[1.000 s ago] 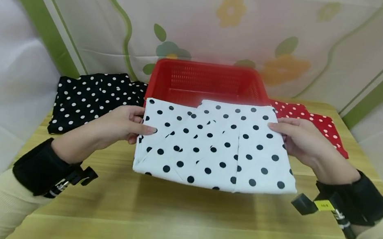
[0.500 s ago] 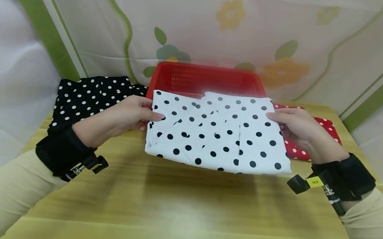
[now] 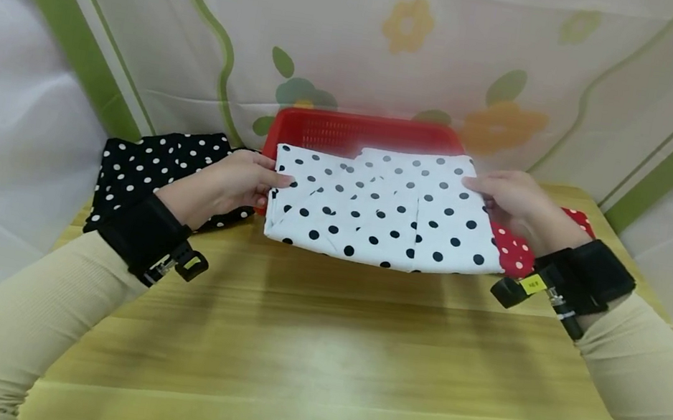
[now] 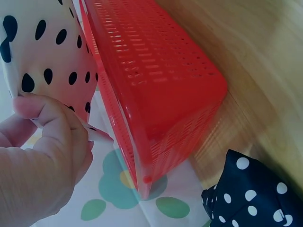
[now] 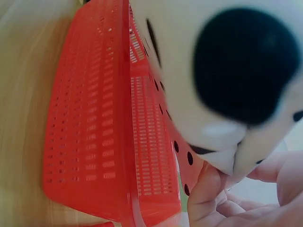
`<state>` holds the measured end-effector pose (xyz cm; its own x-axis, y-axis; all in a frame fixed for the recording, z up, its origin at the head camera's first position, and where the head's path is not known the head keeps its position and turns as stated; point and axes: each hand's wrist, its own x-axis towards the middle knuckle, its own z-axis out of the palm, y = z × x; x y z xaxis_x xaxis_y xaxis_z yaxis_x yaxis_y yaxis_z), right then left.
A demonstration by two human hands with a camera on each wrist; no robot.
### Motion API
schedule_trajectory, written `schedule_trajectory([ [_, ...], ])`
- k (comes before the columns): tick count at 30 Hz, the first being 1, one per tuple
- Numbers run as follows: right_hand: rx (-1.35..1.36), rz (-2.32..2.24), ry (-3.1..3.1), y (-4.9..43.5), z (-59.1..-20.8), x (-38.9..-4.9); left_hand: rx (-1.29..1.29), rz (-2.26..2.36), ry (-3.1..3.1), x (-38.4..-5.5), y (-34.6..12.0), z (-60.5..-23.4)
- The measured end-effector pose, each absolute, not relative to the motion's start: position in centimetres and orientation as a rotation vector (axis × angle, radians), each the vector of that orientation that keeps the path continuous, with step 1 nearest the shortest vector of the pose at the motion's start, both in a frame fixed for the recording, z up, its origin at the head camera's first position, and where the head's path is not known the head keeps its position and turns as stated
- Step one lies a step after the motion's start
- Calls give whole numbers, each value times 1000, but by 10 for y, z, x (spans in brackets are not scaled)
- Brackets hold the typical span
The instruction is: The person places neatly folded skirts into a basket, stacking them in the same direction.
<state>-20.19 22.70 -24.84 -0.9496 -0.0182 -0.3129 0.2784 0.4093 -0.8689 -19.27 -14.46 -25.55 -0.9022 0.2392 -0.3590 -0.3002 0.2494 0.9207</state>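
A folded white cloth with black polka dots (image 3: 382, 209) is held out flat between both hands. My left hand (image 3: 239, 184) pinches its left edge, thumb on top and fingers beneath. At the opposite edge my right hand (image 3: 510, 200) pinches it the same way. Behind and partly under the cloth stands a red plastic basket (image 3: 362, 127) with perforated walls; the cloth hides its front. Both wrist views show the cloth right over the basket's rim, beside the left hand (image 4: 52, 137) and the right hand (image 5: 236, 198).
A folded black cloth with white dots (image 3: 146, 171) lies left of the basket. To the right, a red cloth with white dots (image 3: 512, 254) is partly covered by the right hand. All rest on a wooden table (image 3: 328, 354); a flowered curtain (image 3: 338, 21) hangs behind.
Both hands have carried the white dotted cloth forward, away from the body and farther over the red basket. The basket and the other cloths have stayed in place.
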Motion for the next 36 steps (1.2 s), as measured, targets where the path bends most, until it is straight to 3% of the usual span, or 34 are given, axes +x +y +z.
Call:
schedule_trajectory([
  [36,367,-1452,2457,217,-244,-256,-233,1590,2338,-241,-127,-255],
])
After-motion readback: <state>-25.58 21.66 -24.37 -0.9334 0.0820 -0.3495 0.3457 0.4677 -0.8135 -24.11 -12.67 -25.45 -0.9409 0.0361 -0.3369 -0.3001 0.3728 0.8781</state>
